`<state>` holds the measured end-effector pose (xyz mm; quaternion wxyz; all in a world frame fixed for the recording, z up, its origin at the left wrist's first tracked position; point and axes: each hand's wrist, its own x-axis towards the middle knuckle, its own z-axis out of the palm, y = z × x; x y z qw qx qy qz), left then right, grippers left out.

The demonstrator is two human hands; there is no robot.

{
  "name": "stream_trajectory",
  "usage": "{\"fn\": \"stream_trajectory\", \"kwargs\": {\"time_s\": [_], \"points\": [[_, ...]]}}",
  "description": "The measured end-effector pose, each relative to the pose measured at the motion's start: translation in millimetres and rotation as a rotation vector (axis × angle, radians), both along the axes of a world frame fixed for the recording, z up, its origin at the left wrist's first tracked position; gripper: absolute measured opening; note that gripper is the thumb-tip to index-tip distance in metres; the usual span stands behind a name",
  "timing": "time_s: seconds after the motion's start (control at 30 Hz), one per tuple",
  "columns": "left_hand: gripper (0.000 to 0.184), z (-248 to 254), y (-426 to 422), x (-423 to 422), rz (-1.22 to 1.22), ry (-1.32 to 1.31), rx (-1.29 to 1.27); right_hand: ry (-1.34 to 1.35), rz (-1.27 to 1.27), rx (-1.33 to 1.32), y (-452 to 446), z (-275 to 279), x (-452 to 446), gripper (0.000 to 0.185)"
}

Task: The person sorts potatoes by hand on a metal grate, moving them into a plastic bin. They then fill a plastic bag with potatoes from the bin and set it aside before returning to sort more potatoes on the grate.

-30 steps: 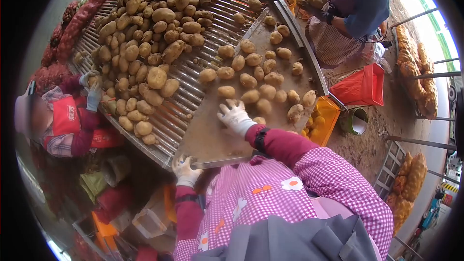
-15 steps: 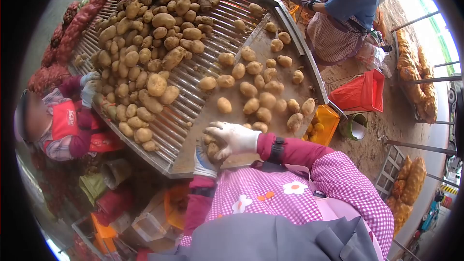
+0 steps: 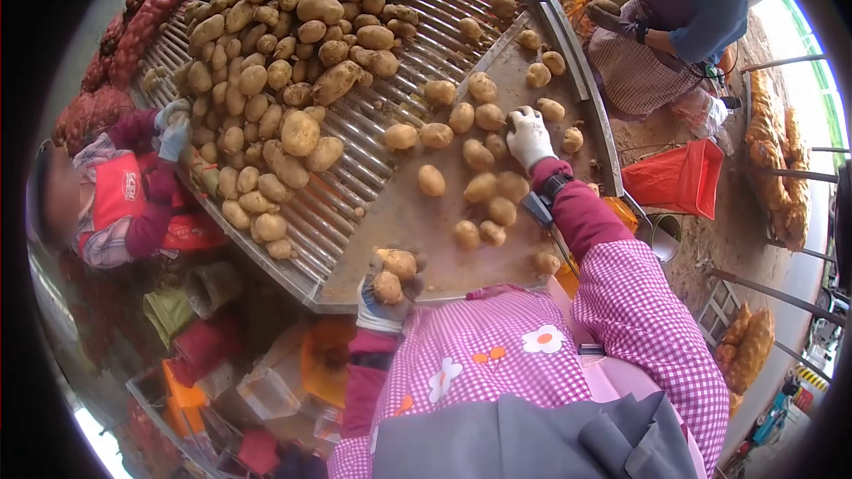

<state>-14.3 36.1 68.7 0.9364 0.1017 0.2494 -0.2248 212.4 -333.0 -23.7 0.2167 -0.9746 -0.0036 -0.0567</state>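
Note:
My left hand (image 3: 382, 312), in a white and blue glove, is closed around potatoes (image 3: 388, 287) at the near edge of the metal sorting table (image 3: 355, 277). Part of its grip is hidden beneath them. My right hand (image 3: 530, 137), in a white glove with dirty fingertips, reaches out over the flat part of the table. Its fingers stretch forward among loose potatoes (image 3: 477, 155), with one potato (image 3: 550, 110) just to the right. No potato shows in this hand.
A large potato heap (image 3: 266, 80) covers the slatted rollers (image 3: 426, 27). A co-worker in a red apron (image 3: 120, 191) stands at the left; another person in blue (image 3: 710, 9) holds a potato at upper right. A red bag (image 3: 679, 177) and a bucket (image 3: 664, 238) stand to the right.
My right hand has left my left hand and moved forward and right across the table. My left hand now holds the potatoes alone. The view has shifted slightly.

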Motion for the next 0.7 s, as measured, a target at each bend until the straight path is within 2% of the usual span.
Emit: {"fn": "stream_trajectory", "kwargs": {"time_s": [0.23,0.33,0.4,0.47,0.53,0.6,0.67,0.7], "points": [[0.044,-4.6,-2.6,1.1,-0.049,0.061,0.017,0.017,-0.249,0.150,-39.9,2.6,-56.1,0.023],[0.044,-5.4,-10.6,8.1,-0.082,0.068,0.024,0.106,-0.148,0.235,-5.8,59.3,-57.6,0.027],[0.044,-3.6,-14.7,14.5,-0.099,0.060,0.042,0.107,-0.056,0.117,20.4,66.3,-53.5,0.037],[0.044,-3.9,-17.8,23.1,-0.125,0.032,0.073,0.278,-0.123,0.097,38.4,43.1,-38.2,0.046],[0.045,-0.8,-16.9,28.8,-0.174,0.060,0.073,0.263,-0.189,0.220,51.0,39.7,-36.8,0.050],[0.043,5.1,-15.5,31.9,-0.215,0.060,0.108,0.295,-0.149,0.246,51.3,38.1,-37.5,0.054],[0.042,19.5,-19.2,29.9,-0.226,-0.012,0.235,0.335,-0.083,0.265,50.2,37.1,-41.8,0.054],[0.042,24.5,-22.2,30.9,-0.229,-0.047,0.294,0.302,-0.058,0.338,57.1,58.3,-51.5,0.054]]}}
